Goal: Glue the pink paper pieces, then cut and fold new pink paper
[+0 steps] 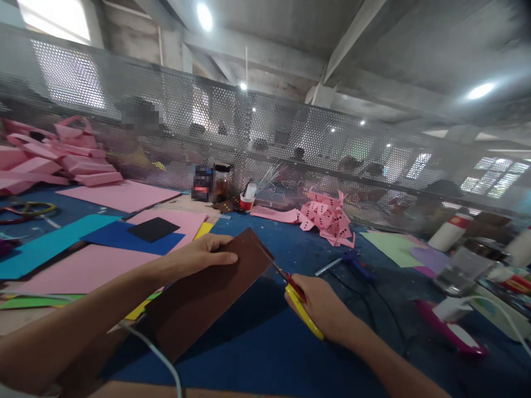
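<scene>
Curving close under the head camera, a pale cable is running below the left hand, near the lower end of a brown sheet. That hand is clamping the sheet near its upper edge, thumb lying on the face, and is keeping it tilted above the blue tabletop. To its right, the right hand is gripping scissors by their yellow and red handles, the blades pointing up and left and meeting the sheet's right edge; how far they are parting, I cannot tell. Left of the left hand, a black piece is lying on a blue sheet, with a turquoise sheet stretching farther left. Beyond both hands, pink dotted pieces are sitting in a heap and a red-and-white cup is standing nearby. Just beyond the right hand, a blue glue gun is resting; farther right, a magenta tool is lying.
</scene>
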`<act>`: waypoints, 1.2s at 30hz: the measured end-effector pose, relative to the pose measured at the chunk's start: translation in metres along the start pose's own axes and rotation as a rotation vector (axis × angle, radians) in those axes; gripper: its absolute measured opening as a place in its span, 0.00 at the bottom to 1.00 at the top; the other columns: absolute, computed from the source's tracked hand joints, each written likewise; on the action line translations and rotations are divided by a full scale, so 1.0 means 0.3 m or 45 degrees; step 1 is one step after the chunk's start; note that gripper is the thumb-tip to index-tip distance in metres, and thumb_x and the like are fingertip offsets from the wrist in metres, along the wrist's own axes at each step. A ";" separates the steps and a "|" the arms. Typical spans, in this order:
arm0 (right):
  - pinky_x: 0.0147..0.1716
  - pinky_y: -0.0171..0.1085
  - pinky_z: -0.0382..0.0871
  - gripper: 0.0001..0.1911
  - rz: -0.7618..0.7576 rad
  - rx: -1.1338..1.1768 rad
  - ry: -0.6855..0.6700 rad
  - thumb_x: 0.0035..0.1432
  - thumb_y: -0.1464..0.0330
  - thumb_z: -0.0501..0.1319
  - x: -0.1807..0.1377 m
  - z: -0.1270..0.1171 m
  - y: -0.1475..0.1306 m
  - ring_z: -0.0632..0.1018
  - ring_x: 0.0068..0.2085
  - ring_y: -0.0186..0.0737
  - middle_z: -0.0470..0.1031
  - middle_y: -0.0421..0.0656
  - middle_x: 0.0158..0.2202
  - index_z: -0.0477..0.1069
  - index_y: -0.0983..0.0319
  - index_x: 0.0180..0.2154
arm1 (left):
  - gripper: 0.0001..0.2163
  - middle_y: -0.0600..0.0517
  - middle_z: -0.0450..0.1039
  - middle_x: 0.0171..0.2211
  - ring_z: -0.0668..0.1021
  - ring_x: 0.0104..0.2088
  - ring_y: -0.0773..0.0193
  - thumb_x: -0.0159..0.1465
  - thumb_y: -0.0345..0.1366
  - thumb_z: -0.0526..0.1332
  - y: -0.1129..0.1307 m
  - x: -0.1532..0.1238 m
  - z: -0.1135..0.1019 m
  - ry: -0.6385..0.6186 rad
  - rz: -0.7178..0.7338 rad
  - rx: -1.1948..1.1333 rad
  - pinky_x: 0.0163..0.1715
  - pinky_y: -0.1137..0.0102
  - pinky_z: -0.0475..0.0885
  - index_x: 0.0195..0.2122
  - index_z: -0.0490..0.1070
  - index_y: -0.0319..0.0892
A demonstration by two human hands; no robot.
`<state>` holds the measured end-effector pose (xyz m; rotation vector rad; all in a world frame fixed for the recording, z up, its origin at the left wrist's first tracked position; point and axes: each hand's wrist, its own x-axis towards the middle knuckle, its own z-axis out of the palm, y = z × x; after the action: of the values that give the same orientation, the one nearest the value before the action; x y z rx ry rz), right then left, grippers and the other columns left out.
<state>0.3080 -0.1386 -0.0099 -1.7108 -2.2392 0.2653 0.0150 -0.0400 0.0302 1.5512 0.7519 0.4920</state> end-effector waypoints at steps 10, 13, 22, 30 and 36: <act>0.27 0.33 0.50 0.10 0.027 -0.013 -0.007 0.62 0.69 0.58 0.007 -0.002 -0.001 0.70 0.26 0.33 0.72 0.39 0.26 0.62 0.60 0.28 | 0.12 0.50 0.80 0.37 0.81 0.32 0.61 0.58 0.41 0.68 0.006 -0.006 0.005 -0.007 0.008 0.011 0.28 0.75 0.70 0.40 0.74 0.42; 0.27 0.33 0.51 0.09 0.045 -0.029 -0.027 0.61 0.70 0.59 0.009 -0.004 -0.004 0.71 0.27 0.33 0.73 0.40 0.26 0.63 0.61 0.28 | 0.13 0.50 0.81 0.37 0.80 0.30 0.62 0.58 0.41 0.69 0.002 -0.005 0.004 -0.022 0.012 -0.009 0.28 0.74 0.70 0.41 0.75 0.43; 0.27 0.33 0.51 0.09 0.062 -0.037 -0.039 0.61 0.71 0.58 0.011 -0.007 -0.010 0.71 0.27 0.34 0.72 0.40 0.26 0.63 0.61 0.28 | 0.13 0.51 0.80 0.37 0.80 0.30 0.62 0.58 0.44 0.69 0.018 -0.008 0.009 -0.004 0.016 0.019 0.29 0.73 0.70 0.39 0.76 0.43; 0.26 0.33 0.50 0.09 0.046 -0.008 -0.018 0.61 0.70 0.58 0.012 0.000 0.002 0.72 0.26 0.33 0.72 0.39 0.25 0.63 0.61 0.28 | 0.16 0.50 0.80 0.38 0.80 0.31 0.61 0.59 0.47 0.68 0.012 -0.006 0.008 -0.011 0.010 0.027 0.29 0.73 0.71 0.43 0.75 0.43; 0.26 0.34 0.48 0.09 0.062 -0.080 -0.026 0.62 0.67 0.58 0.012 0.004 0.005 0.72 0.27 0.34 0.74 0.40 0.27 0.64 0.61 0.29 | 0.16 0.49 0.80 0.39 0.81 0.32 0.60 0.60 0.48 0.67 -0.006 0.004 0.001 -0.047 0.042 0.012 0.29 0.72 0.71 0.44 0.76 0.43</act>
<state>0.3081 -0.1347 -0.0109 -1.8041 -2.2450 0.2265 0.0156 -0.0392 0.0281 1.5796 0.7024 0.4834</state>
